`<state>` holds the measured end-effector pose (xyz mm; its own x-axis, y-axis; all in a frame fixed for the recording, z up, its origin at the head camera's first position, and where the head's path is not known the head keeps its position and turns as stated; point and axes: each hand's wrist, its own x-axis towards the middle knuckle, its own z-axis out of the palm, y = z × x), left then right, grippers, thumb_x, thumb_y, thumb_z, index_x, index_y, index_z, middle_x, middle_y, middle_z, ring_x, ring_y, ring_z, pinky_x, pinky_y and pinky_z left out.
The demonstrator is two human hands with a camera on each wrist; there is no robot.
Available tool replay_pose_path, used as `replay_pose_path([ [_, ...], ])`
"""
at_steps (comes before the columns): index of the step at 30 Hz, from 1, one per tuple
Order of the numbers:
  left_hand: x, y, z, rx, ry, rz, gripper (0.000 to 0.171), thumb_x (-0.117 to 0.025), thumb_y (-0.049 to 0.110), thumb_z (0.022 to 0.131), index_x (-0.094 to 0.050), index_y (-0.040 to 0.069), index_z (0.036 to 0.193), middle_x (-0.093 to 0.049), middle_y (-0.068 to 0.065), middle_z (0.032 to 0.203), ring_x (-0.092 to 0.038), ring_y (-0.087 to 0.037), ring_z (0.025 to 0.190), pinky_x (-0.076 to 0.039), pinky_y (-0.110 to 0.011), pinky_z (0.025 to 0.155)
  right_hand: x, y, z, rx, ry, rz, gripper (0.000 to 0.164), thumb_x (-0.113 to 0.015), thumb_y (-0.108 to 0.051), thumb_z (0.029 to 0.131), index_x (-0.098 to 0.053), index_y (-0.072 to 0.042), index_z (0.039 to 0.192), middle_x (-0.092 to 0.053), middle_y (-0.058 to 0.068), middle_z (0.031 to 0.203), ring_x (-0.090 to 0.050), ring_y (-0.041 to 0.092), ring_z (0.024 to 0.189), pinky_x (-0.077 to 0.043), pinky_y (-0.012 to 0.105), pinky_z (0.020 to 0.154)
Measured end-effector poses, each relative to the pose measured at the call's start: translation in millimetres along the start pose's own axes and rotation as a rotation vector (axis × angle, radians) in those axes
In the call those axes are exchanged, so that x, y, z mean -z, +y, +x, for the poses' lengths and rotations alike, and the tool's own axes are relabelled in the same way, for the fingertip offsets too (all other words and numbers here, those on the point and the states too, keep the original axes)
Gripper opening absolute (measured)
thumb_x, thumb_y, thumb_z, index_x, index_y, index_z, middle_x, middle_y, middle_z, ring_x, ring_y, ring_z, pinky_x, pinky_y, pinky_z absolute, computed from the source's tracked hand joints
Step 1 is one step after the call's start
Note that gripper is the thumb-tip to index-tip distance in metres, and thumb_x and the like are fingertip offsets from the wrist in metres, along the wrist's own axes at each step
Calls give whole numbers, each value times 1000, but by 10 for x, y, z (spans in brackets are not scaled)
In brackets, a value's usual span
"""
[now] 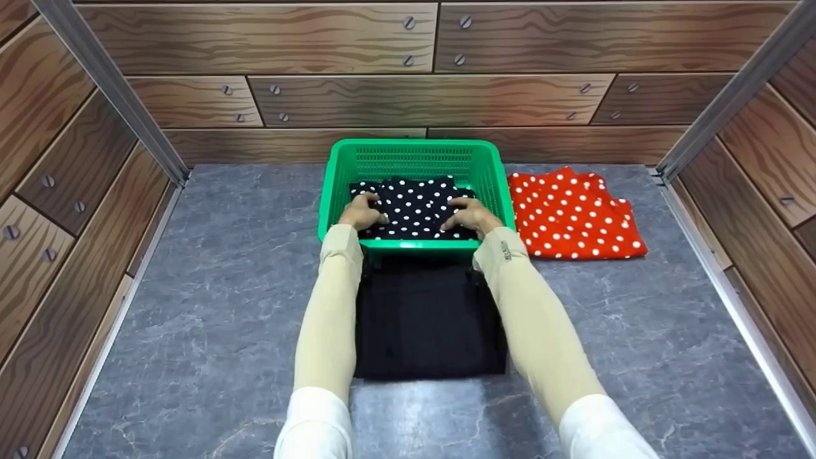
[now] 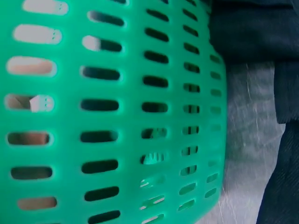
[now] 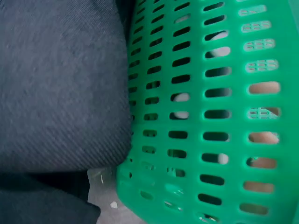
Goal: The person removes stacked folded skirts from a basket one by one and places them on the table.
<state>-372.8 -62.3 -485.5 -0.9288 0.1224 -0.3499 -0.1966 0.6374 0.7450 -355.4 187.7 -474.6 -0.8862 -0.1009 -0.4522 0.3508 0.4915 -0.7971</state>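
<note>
A green plastic basket (image 1: 414, 245) stands toward the back wall, with a black garment with white dots (image 1: 414, 204) inside it. My left hand (image 1: 362, 213) reaches over the front rim and rests on the garment's left side, thumb apart from the fingers. On its right side my right hand (image 1: 472, 215) lies the same way, fingers spread over the cloth. Both wrist views face the slotted basket wall (image 2: 131, 121), where bits of dotted cloth and hand show through. Fingertips are partly hidden by the cloth.
In front of the basket, under my forearms, lies a folded black garment (image 1: 430, 331); dark fabric (image 3: 60, 93) fills the left of the right wrist view. A folded red garment with white dots (image 1: 574, 217) lies right of the basket. Wood-patterned walls (image 1: 395, 99) surround the grey floor (image 1: 242, 287).
</note>
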Motion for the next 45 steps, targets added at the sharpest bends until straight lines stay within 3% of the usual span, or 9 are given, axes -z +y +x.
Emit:
replay_pose_path([
  [4, 28, -8, -23, -42, -21, -20, 64, -70, 6, 91, -46, 8, 151, -57, -19, 138, -58, -20, 82, -51, -32, 77, 26, -2, -13, 4, 2, 2, 74, -69, 3, 89, -40, -7, 156, -24, 18, 163, -37, 31, 138, -41, 37, 108],
  [8, 85, -26, -43, -88, -77, -49, 65, -67, 5, 90, -46, 8, 151, -64, -12, 115, -48, -9, 60, -40, -24, 50, 59, -23, -31, -2, 14, -6, 72, -66, 5, 89, -43, -10, 155, -29, 16, 162, -43, 27, 120, -48, 26, 71],
  [11, 117, -21, -71, -108, -97, -69, 65, -66, 6, 90, -46, 9, 152, -61, -4, 93, -40, -6, 52, -32, -22, 43, 85, -62, -61, 21, 20, -11, 72, -66, 6, 89, -43, -11, 155, -26, 15, 164, -41, 27, 123, -46, 25, 67],
  [13, 131, 5, -103, -121, -97, -82, 66, -65, 5, 91, -45, 9, 153, -59, -2, 87, -38, -6, 49, -31, -21, 41, 106, -95, -88, 54, 30, -8, 73, -65, 8, 88, -44, -10, 155, -22, 14, 165, -36, 27, 133, -49, 27, 81],
  [16, 149, 60, -161, -150, -66, -109, 66, -65, 3, 90, -46, 8, 153, -62, -6, 98, -42, -5, 50, -34, -20, 45, 141, -140, -129, 102, 50, 6, 74, -65, 10, 86, -44, -9, 154, -18, 15, 166, -28, 28, 141, -45, 33, 99],
  [21, 157, 132, -246, -193, 13, -112, 63, -68, 6, 87, -52, 10, 148, -63, -17, 125, -53, -7, 59, -42, -20, 55, 194, -166, -207, 168, 81, 22, 76, -63, 12, 84, -43, -9, 155, -25, 17, 164, -39, 28, 124, -49, 29, 86],
  [27, 152, 185, -341, -233, 83, -98, 61, -70, 9, 85, -54, 12, 145, -67, -18, 123, -59, -8, 59, -50, -23, 63, 250, -208, -313, 222, 100, 48, 79, -63, 15, 81, -44, -7, 154, -29, 19, 161, -40, 28, 122, -49, 21, 74],
  [38, 16, 364, -589, -310, 213, -116, 63, -73, 5, 81, -58, 14, 142, -69, -23, 116, -59, -9, 54, -50, -23, 54, 421, -214, -594, 262, 129, 71, 79, -63, 14, 83, -44, -10, 155, -27, 18, 161, -39, 33, 131, -51, 29, 85],
  [45, -135, 412, -706, -338, 261, -93, 67, -75, 6, 77, -58, 15, 141, -63, -19, 130, -59, -10, 56, -50, -25, 58, 497, -133, -765, 288, 156, 84, 80, -64, 15, 82, -43, -10, 155, -28, 18, 161, -36, 34, 134, -46, 35, 97],
])
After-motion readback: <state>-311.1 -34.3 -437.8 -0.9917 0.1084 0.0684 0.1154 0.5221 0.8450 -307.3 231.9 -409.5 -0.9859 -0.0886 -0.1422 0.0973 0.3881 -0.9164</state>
